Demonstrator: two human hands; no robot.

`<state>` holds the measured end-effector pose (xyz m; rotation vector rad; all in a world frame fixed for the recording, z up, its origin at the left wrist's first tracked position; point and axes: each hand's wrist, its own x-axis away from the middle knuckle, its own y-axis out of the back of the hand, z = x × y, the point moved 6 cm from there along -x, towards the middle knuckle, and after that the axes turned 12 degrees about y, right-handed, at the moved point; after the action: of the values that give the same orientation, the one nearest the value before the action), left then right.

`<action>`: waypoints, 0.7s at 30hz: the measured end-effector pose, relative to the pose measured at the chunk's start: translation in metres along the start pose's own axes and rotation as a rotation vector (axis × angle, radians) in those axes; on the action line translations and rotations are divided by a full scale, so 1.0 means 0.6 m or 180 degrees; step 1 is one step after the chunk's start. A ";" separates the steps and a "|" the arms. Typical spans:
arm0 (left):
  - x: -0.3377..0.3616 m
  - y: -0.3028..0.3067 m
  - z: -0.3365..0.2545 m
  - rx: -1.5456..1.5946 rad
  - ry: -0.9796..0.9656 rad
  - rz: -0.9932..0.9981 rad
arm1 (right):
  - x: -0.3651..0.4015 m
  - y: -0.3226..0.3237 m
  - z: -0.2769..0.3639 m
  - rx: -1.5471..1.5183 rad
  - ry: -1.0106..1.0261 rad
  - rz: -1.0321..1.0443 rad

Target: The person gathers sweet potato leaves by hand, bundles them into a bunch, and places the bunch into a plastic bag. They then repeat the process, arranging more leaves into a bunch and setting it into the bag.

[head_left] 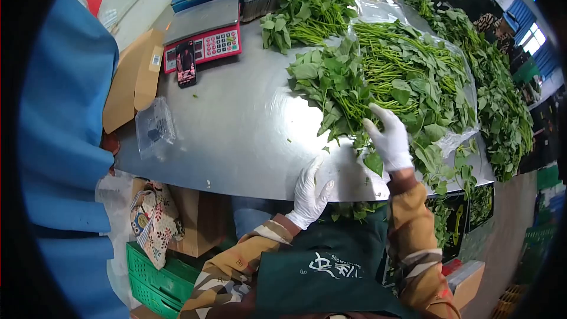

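Observation:
Both hands wear white gloves. My right hand (390, 139) is over the front edge of the leafy greens (336, 82), thumb and fingers apart, with nothing visibly gripped. Just below it hangs a loose leaf (373, 163). My left hand (310, 193) rests at the front edge of the metal table (236, 136), its fingers together but stretched out and the thumb apart, holding nothing. Behind and right of my right hand lies a large pile of long green stems (384, 65) on clear plastic.
A red scale (218, 44) with a phone (186, 65) leaning on it stands at the back left. Nearby are a cardboard flap (133, 80) and a plastic bag (155, 127). More greens (496, 94) line the right. A green crate (156, 283) sits below left.

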<state>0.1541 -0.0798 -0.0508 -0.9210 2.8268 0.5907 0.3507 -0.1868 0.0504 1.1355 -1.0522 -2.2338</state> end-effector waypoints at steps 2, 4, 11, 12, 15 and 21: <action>0.001 -0.001 -0.001 -0.0004 -0.0055 0.0010 | -0.027 -0.051 -0.017 0.0577 -0.0275 0.0397; 0.001 -0.001 -0.003 -0.0009 -0.0091 0.0037 | -0.036 -0.105 -0.030 0.0942 -0.0896 0.1167; 0.001 0.002 -0.008 -0.0025 -0.0228 0.0089 | -0.060 -0.136 -0.074 0.0907 -0.0633 0.1114; 0.000 0.002 -0.009 -0.0001 -0.0231 0.0094 | -0.067 -0.124 -0.072 0.0724 -0.0542 0.0832; -0.002 0.003 -0.009 0.0017 -0.0248 0.0070 | -0.083 -0.069 -0.041 0.0273 -0.0319 0.0171; -0.002 0.006 -0.010 0.0147 -0.0156 -0.0007 | -0.082 -0.005 0.075 0.2144 0.0762 0.0318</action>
<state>0.1528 -0.0787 -0.0436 -0.8892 2.7835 0.5377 0.3423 -0.1336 0.0895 1.5179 -1.7687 -1.6387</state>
